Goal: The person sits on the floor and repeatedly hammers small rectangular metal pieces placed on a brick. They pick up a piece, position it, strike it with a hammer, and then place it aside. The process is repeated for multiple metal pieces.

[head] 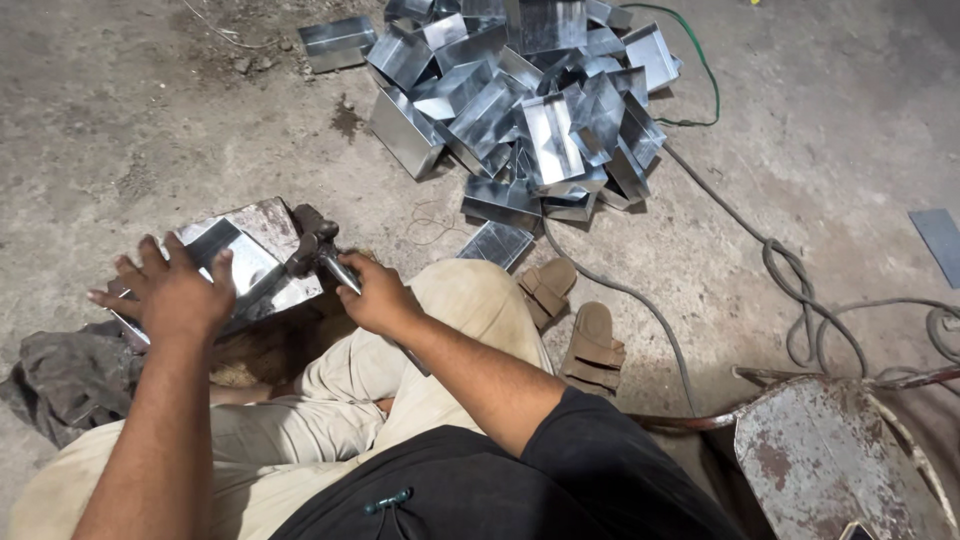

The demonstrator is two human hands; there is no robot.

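the right hand (375, 298) is closed tight around the handle of a hammer (318, 250). the hammer's head rests on a shiny metal sheet (255, 262) on the floor (120, 110). the left hand (172, 290) lies flat on that sheet, fingers spread apart. farther off is a pile of metal boxes (530, 100).

Left hand (172, 292) spread flat, palm down; right hand (375, 297) clenched in a grip.
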